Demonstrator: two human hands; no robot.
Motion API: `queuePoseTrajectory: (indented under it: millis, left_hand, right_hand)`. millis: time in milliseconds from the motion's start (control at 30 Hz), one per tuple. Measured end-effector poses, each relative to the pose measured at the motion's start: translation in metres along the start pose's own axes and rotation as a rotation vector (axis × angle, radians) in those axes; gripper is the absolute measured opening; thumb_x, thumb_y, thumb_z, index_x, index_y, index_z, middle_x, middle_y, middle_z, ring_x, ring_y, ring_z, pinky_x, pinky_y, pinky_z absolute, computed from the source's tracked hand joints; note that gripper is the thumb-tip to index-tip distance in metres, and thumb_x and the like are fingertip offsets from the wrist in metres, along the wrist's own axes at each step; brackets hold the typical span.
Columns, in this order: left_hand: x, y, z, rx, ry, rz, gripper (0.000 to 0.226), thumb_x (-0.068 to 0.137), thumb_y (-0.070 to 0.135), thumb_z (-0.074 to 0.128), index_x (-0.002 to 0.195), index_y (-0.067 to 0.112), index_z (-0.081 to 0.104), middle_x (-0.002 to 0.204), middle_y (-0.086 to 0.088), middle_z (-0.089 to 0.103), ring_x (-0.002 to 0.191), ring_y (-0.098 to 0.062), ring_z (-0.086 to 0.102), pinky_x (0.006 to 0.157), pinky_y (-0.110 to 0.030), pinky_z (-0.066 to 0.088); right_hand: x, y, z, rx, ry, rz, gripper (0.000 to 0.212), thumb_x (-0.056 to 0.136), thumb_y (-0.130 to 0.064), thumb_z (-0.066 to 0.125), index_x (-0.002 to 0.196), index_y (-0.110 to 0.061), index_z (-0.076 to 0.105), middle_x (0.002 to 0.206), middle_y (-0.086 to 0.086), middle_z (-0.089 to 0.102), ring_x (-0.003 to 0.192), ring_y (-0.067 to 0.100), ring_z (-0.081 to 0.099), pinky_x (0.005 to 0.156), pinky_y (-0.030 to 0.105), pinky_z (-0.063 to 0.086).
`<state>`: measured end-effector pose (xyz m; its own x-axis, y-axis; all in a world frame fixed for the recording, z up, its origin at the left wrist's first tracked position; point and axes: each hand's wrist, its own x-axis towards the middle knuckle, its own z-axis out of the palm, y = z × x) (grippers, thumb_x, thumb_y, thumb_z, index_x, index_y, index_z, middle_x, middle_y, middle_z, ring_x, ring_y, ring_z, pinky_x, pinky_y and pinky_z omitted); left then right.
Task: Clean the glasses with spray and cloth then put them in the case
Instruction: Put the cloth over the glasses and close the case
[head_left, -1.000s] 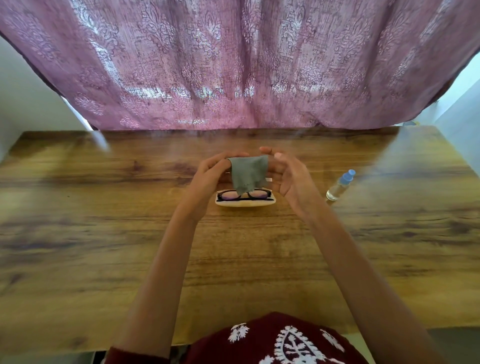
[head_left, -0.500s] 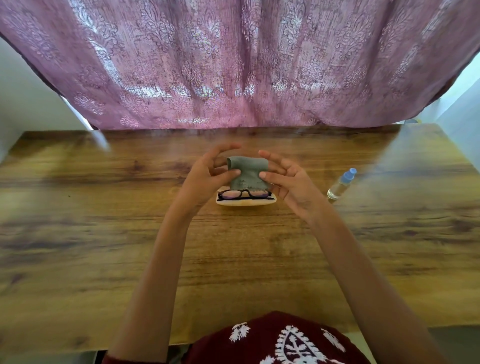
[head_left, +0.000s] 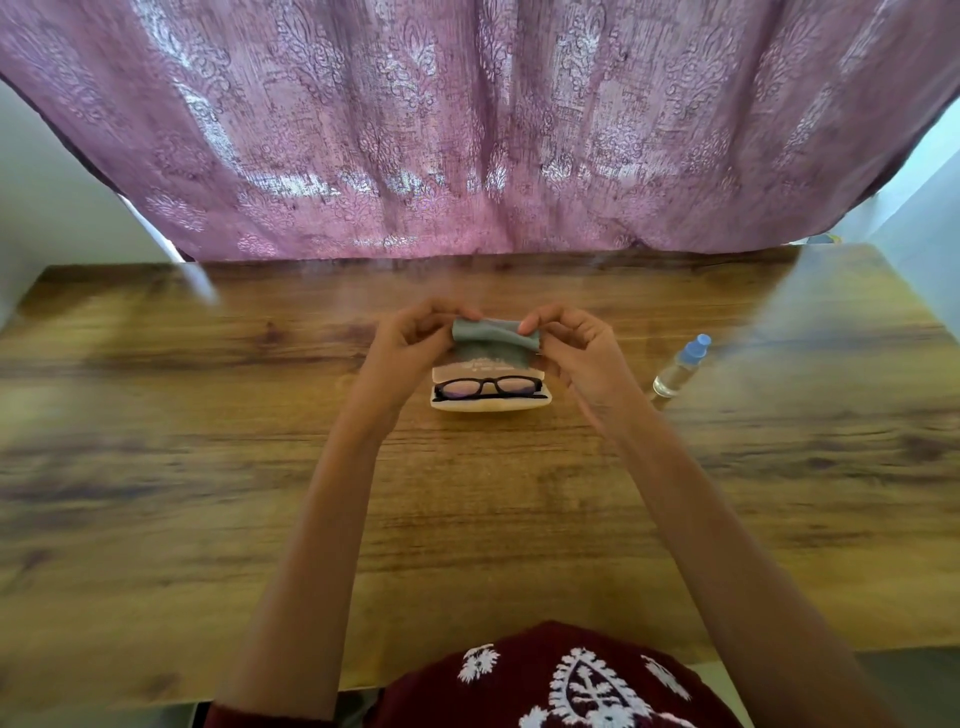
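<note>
Black-framed glasses (head_left: 488, 386) lie folded in an open cream case (head_left: 488, 404) at the middle of the wooden table. Just above and behind the case I hold a grey cloth (head_left: 493, 335) folded into a narrow strip. My left hand (head_left: 410, 343) pinches its left end and my right hand (head_left: 576, 348) pinches its right end. The case's raised lid is partly hidden behind the cloth. A small clear spray bottle with a blue cap (head_left: 683, 365) lies on the table to the right of my right hand.
The wooden table (head_left: 208, 467) spreads wide on both sides. A purple patterned curtain (head_left: 467, 130) hangs along its far edge. White walls stand at the far left and far right.
The cloth hung open from both hands a second ago; it is now folded down into a short strip held at both ends, lifted clear of the glasses.
</note>
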<state>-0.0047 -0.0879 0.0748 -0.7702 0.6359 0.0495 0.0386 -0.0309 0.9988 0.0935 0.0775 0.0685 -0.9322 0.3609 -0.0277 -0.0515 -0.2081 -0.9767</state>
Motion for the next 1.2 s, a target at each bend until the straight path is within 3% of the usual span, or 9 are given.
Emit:
queuePoseTrajectory:
  millis: [67,233,300,467,567,733,833,1000,1200]
  left_hand:
    - [-0.001,-0.005,-0.001,-0.077,-0.025,-0.055,0.030,0.096,-0.001,0.049,0.089,0.019,0.071,0.097,-0.001,0.072,0.096,-0.017,0.067,0.087,-0.030,0.055]
    - [-0.002,-0.010,-0.002,-0.167,-0.006,-0.135,0.032,0.096,0.006,0.045,0.085,0.017,0.073,0.095,0.000,0.073,0.091,-0.017,0.068,0.085,-0.033,0.055]
    - [0.000,-0.013,-0.002,-0.102,0.009,-0.125,0.020,0.094,0.007,0.055,0.089,0.016,0.071,0.093,0.000,0.073,0.089,-0.014,0.068,0.085,-0.030,0.056]
    - [0.009,-0.024,0.000,0.060,0.020,-0.118,0.022,0.083,-0.004,0.067,0.101,0.009,0.066,0.087,-0.002,0.069,0.076,-0.007,0.067,0.073,-0.018,0.054]
    - [0.013,-0.037,0.002,0.208,0.041,-0.135,0.027,0.081,-0.005,0.068,0.104,0.010,0.064,0.091,-0.006,0.068,0.081,-0.015,0.066,0.068,-0.015,0.053]
    - [0.017,-0.061,0.007,0.475,0.072,-0.172,0.029,0.081,0.004,0.072,0.101,0.022,0.063,0.094,0.003,0.065,0.085,-0.016,0.067,0.074,-0.030,0.057]
    - [0.016,-0.068,0.010,0.557,0.089,-0.171,0.030,0.079,0.008,0.074,0.102,0.022,0.061,0.096,0.004,0.064,0.083,-0.013,0.067,0.076,-0.030,0.056]
    - [0.007,-0.074,0.015,0.588,0.168,-0.093,0.033,0.078,0.005,0.074,0.101,0.019,0.055,0.097,0.001,0.061,0.078,-0.013,0.065,0.069,-0.027,0.056]
    - [-0.005,-0.082,0.023,0.579,0.229,-0.035,0.038,0.079,0.003,0.073,0.098,0.023,0.047,0.101,0.002,0.056,0.084,-0.010,0.062,0.062,-0.008,0.048]
  right_hand:
    - [0.001,0.004,0.001,-0.038,0.007,0.011,0.027,0.096,0.004,0.047,0.082,-0.012,0.065,0.093,0.007,0.067,0.094,0.023,0.062,0.089,0.042,0.052]
    - [0.000,0.006,0.003,0.058,0.014,0.063,0.025,0.096,-0.007,0.052,0.079,-0.012,0.070,0.091,0.004,0.071,0.089,0.019,0.066,0.086,0.037,0.056]
    - [0.002,0.010,0.001,-0.019,0.028,0.038,0.009,0.089,-0.008,0.064,0.086,-0.013,0.071,0.089,0.005,0.071,0.086,0.018,0.066,0.085,0.034,0.055]
    - [0.013,0.027,-0.005,-0.163,0.100,0.030,0.017,0.082,0.001,0.071,0.088,-0.014,0.070,0.090,0.006,0.071,0.083,0.015,0.067,0.074,0.024,0.056]
    - [0.018,0.039,-0.009,-0.296,0.137,0.095,0.015,0.083,0.001,0.070,0.092,-0.011,0.070,0.091,0.007,0.071,0.080,0.012,0.067,0.067,0.018,0.054]
    - [0.020,0.063,-0.014,-0.538,0.185,0.127,0.016,0.083,-0.005,0.071,0.093,-0.018,0.072,0.097,-0.001,0.071,0.091,0.013,0.067,0.077,0.022,0.055]
    - [0.018,0.069,-0.013,-0.626,0.198,0.109,0.017,0.084,-0.008,0.071,0.097,-0.018,0.073,0.099,-0.005,0.070,0.093,0.009,0.066,0.081,0.023,0.056]
    - [0.012,0.070,-0.011,-0.733,0.181,0.053,0.017,0.084,-0.011,0.071,0.101,-0.015,0.073,0.097,-0.005,0.068,0.080,0.002,0.061,0.066,0.005,0.049]
    - [0.003,0.080,-0.012,-0.843,0.186,0.022,0.019,0.084,-0.014,0.072,0.102,-0.019,0.072,0.103,-0.002,0.064,0.082,0.002,0.054,0.068,0.004,0.043]
